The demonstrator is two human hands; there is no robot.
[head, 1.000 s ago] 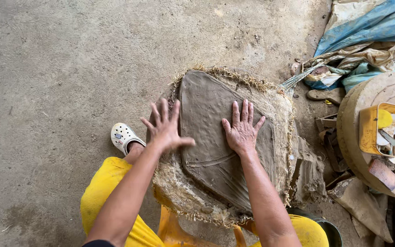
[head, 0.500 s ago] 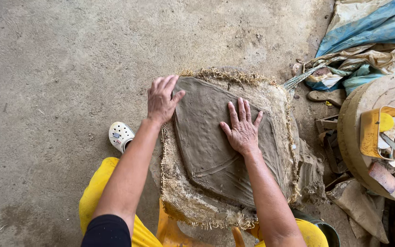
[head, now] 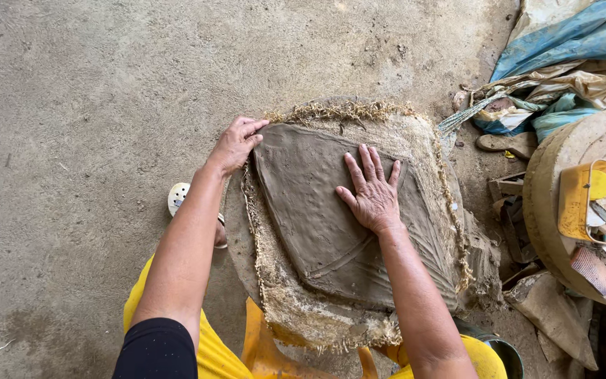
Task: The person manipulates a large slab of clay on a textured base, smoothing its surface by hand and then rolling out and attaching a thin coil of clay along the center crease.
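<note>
Since the earlier frames the left hand (head: 235, 145) has slid off the top of the clay slab (head: 338, 217) to its upper left corner, while the right hand (head: 372, 193) has stayed pressed on the middle. Nearest the camera, yellow trousers (head: 208, 354) and an orange sheet (head: 264, 351) show under the round fibre-covered mould (head: 296, 309) that carries the slab. The grey-brown slab lies flat on this surface, its lower point aimed toward the person, with a frayed fibre fringe ringing it on all sides. The right hand rests palm down with its fingers (head: 367, 165) spread wide and flat on the wet clay, holding nothing. The left hand has its fingers (head: 252, 128) curled narrow at the slab's corner; whether they pinch the clay edge or only touch it, I cannot tell. A white perforated shoe (head: 177, 198) peeks out just beside the left forearm. To the left and beyond the mould the bare concrete floor (head: 92, 105) lies open. The right side is crowded: a round tan drum (head: 548, 189) stands near the mould, and on it sits a yellow plastic tray (head: 576, 203) holding small tools and scraps. Farther off, a blue tarpaulin (head: 569, 42) and crumpled sacks are heaped at the upper right.
</note>
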